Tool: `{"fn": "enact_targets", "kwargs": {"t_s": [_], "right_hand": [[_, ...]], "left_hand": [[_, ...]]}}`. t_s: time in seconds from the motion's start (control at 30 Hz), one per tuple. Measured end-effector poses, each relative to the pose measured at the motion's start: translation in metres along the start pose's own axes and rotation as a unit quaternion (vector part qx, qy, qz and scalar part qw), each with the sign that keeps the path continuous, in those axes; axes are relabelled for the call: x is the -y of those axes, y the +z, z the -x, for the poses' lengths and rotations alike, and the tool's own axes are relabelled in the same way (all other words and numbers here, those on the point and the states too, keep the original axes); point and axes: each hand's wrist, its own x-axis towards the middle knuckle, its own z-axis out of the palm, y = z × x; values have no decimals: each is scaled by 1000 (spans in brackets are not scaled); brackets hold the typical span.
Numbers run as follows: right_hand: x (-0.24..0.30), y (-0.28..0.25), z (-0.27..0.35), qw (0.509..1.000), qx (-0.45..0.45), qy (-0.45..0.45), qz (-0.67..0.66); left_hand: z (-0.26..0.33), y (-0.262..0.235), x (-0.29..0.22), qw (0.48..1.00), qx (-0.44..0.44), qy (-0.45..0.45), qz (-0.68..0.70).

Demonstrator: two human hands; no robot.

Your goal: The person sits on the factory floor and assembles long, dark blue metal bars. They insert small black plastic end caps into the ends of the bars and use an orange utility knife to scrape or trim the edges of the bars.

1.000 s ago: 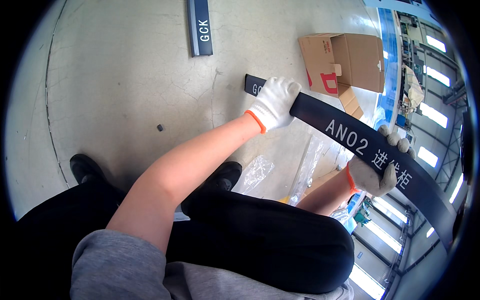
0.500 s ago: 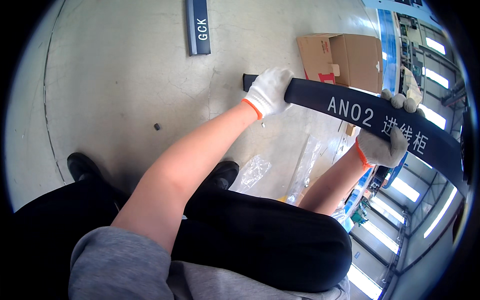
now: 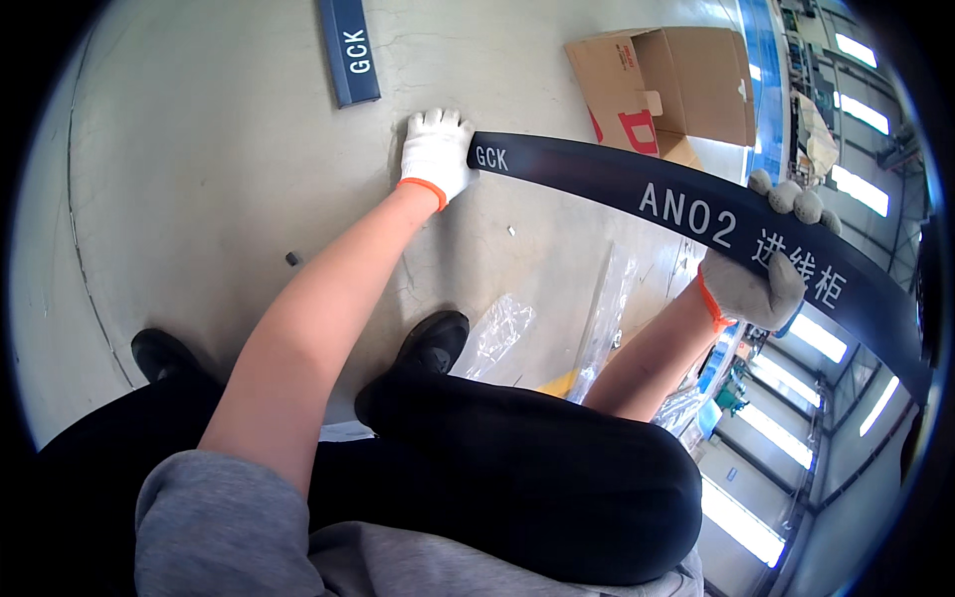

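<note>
Nearest the camera are the person's grey sleeve and black trousers (image 3: pixel 517 478), with two black shoes (image 3: pixel 430 343) planted on the pale concrete floor (image 3: pixel 199 179). Crumpled clear plastic wrapping (image 3: pixel 502 333) lies just beyond the shoes, toward 5 o'clock of the left hand.

The long dark blue metal nameplate strip with white lettering (image 3: pixel 696 214) is the thing that has moved. Half a second ago its left end sat higher and further right, with the left hand curled over the top edge; a second ago the strip slanted steeply down to the right. Now it lies flatter and has swung left, its left end close to the floor.

The left hand (image 3: pixel 436 154), in a white knit glove with an orange cuff, has changed its hold: it now rests flat and spread at the strip's left end, fingers pointing to 12 o'clock, pressing rather than clasping. The right hand (image 3: pixel 761 284), gloved the same, stays wrapped around the strip from beneath, fingertips showing over the top edge.

I judge that the strip is being lowered and steadied at its left end.

Further off, at 11 o'clock of the left hand, a short dark blue lettered plate (image 3: pixel 348 50) lies on the floor; at 2 o'clock stands an open brown cardboard box (image 3: pixel 686 85).
</note>
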Motion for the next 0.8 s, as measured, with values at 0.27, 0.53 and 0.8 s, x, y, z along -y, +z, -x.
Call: {"fn": "enact_targets", "kwargs": {"t_s": [0.27,0.53,0.8], "right_hand": [[5,12,14,1000,-17,-14,5],[-1,29,13,997,-75,-25,-6],[-10,39,26,881,-134,-134,434]], "left_hand": [[-11,5,2,999,26,16,19],[-11,-15,5,991,103,-7,89],[-21,-2,6,992,113,27,41]]}}
